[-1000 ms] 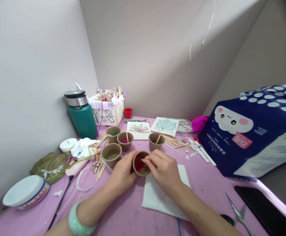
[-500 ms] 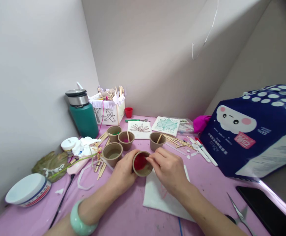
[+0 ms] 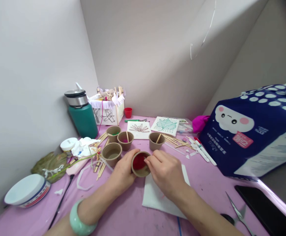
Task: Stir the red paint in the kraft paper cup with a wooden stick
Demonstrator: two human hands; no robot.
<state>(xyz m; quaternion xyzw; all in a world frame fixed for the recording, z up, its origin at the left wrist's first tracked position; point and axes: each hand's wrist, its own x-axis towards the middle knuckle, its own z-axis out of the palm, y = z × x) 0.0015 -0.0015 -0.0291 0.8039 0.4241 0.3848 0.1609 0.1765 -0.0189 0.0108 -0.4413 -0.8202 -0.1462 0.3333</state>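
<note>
Since the first frame, the fingertips of the right hand (image 3: 166,172) have shifted from over the middle of the held cup (image 3: 134,169) toward its right rim. The held cup is at the centre of the frame, slightly left of its first position, its opening tilted toward the camera.

Left hand (image 3: 123,168): fingers (image 3: 130,157) clamped on the left side of the held cup. A pale green bangle (image 3: 76,219) encircles the wrist.

Right hand: fingers (image 3: 151,160) together at the right side of the cup opening. Whether a thin item is pinched between them cannot be told. The red paint (image 3: 138,160) coats part of the cup interior.

A white cloth pad (image 3: 155,196) lies on the bench (image 3: 123,213), partly beneath the right hand and forearm in the view. It bears a faint pink mark.

Above and left of the held cup stand three brown cups: an open cup (image 3: 112,160), a cup with green contents (image 3: 110,137), and a cup with a stick (image 3: 123,146). A fourth brown cup (image 3: 155,146), also containing a stick, stands above and right.

Two drawing sheets lie beyond the cups: the flower sheet (image 3: 132,135) and, to its right, the leaf sheet (image 3: 166,131).

Left of frame: teal bottle (image 3: 84,121) and white bowl (image 3: 22,190). Lower right: scissors (image 3: 240,214) beside a black phone (image 3: 263,209).
</note>
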